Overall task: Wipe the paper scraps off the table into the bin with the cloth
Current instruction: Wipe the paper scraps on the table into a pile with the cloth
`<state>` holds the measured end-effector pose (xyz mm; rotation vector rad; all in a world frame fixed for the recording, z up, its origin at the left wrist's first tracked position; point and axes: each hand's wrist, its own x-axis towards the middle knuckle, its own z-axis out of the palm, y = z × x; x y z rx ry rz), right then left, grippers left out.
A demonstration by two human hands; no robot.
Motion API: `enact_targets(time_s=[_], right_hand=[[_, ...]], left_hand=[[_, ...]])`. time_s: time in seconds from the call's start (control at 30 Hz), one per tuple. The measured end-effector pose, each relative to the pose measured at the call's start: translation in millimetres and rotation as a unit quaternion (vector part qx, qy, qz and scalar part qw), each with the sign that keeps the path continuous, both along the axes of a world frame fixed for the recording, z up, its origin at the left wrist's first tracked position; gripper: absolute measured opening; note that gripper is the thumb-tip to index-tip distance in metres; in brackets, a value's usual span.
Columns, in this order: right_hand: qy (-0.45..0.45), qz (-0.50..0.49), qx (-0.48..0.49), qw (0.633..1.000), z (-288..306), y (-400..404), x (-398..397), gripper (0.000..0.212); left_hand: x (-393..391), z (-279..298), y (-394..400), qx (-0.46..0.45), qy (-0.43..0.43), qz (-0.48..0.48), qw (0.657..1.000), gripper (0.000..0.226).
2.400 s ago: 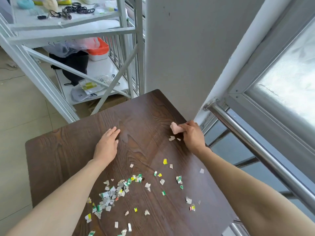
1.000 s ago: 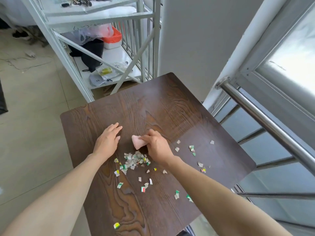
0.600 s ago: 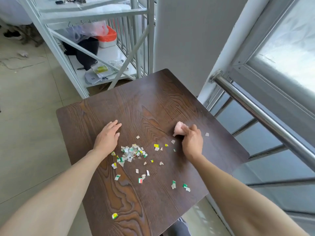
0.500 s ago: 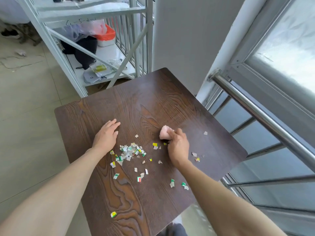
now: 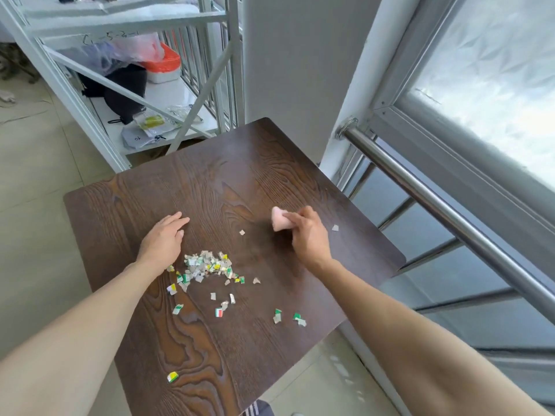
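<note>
A dark wooden table (image 5: 210, 187) carries a heap of paper scraps (image 5: 207, 265) near its middle, with several loose bits trailing toward the near edge and one scrap (image 5: 335, 227) by the right edge. My right hand (image 5: 309, 235) is closed around a small pink cloth (image 5: 279, 219), pressed on the table to the right of the heap. Flat on the wood just left of the heap lies my left hand (image 5: 165, 241), fingers together and holding nothing. No bin is in view.
A white metal shelf rack (image 5: 126, 94) with bags and a red-lidded box stands behind the table. A white wall pillar (image 5: 294, 70) rises at the far corner. A steel handrail (image 5: 450, 205) and a window run along the right. Tiled floor lies to the left.
My right hand has moved with the cloth back out to the right, away from the heap. The loose scraps on the right have been pushed into the heap. My left hand has stayed put.
</note>
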<state>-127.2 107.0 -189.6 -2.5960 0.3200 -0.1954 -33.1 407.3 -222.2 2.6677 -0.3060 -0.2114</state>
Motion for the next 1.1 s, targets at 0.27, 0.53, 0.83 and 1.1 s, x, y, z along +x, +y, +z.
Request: enact_targets(time_s=[0.27, 0.53, 0.83, 1.1], right_hand=[[0.054, -0.141, -0.025, 0.988, -13.3, -105.0, -20.6, 0.046], [0.041, -0.102, -0.003, 0.994, -22.4, 8.0, -52.0, 0.043], [0.060, 0.086, 0.082, 0.991, -16.2, 74.5, -35.9, 0.040], [0.003, -0.087, -0.021, 0.996, 0.2, -37.8, -68.1, 0.037]], left_hand=[[-8.4, -3.1, -6.3, 0.013, -0.012, -0.003, 1.000, 0.038], [-14.3, 2.3, -13.7, -0.004, 0.006, 0.017, 1.000, 0.040], [-28.5, 10.1, -10.3, 0.017, 0.029, 0.012, 0.999, 0.040], [-70.3, 15.9, 20.1, 0.008, -0.022, 0.108, 0.994, 0.036]])
